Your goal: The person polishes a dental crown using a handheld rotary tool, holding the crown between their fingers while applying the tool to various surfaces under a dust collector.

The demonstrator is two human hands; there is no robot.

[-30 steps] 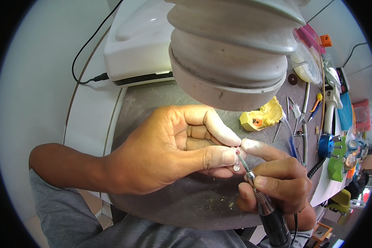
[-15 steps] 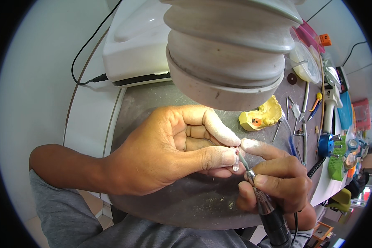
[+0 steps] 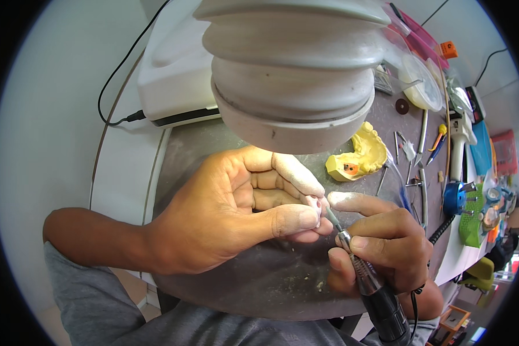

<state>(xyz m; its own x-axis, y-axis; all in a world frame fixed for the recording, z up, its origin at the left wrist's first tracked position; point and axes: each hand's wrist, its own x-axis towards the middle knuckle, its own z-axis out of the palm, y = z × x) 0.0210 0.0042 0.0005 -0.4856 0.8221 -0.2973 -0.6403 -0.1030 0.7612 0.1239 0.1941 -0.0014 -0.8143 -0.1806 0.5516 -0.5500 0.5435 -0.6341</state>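
Note:
My left hand [image 3: 213, 213] pinches a small pinkish-white piece [image 3: 313, 205] between thumb and fingers, with whitish powder on the fingertips. My right hand [image 3: 386, 242] grips a silver and black rotary handpiece [image 3: 375, 294]; its thin greenish-grey tip [image 3: 334, 219] reaches up beside the piece, and whether it touches cannot be made out. The right index finger points toward the left thumb and piece. Just behind the hands lies a yellow dental cast [image 3: 372, 150] with a reddish patch on one end.
A large grey corrugated suction hood [image 3: 291, 86] hangs above the hands, beside a white machine [image 3: 176, 81]. The grey work surface [image 3: 225, 288] has scattered debris. At the right are metal instruments [image 3: 423, 196], a blue bur holder [image 3: 454, 199], a green rack [image 3: 472, 228] and plastic containers [image 3: 421, 92].
The small piece has turned and moved slightly left and up with my left fingers. My right index finger has drawn slightly left. The whole view has shifted a little, with the hood appearing further left.

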